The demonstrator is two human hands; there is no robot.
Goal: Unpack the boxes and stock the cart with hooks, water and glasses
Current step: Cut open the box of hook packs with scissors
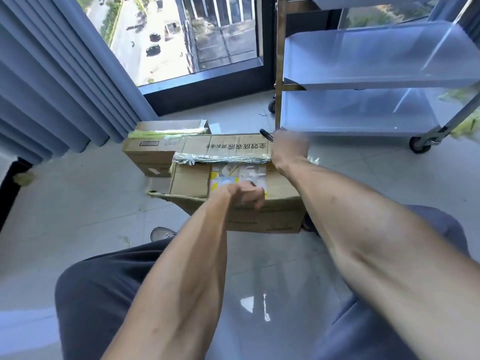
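A cardboard box (189, 181) lies open on the floor in front of me, its far flap (228, 146) folded back with torn tape along the edge. Inside lie yellow-and-white packets (233, 172) in clear wrap. My left hand (244, 194) is curled over the box's near edge, gripping a packet. My right hand (289, 148), blurred, is at the box's far right corner and grips a dark-handled tool (267, 134) that sticks out past it. The steel cart (363, 81) stands at the right with bare shelves.
A second, smaller cardboard box (153, 152) with yellowish tape stands behind and left of the open one. Grey curtains (52, 81) hang at the left, a floor-level window (194, 42) is behind. My knees frame the tiled floor (78, 203).
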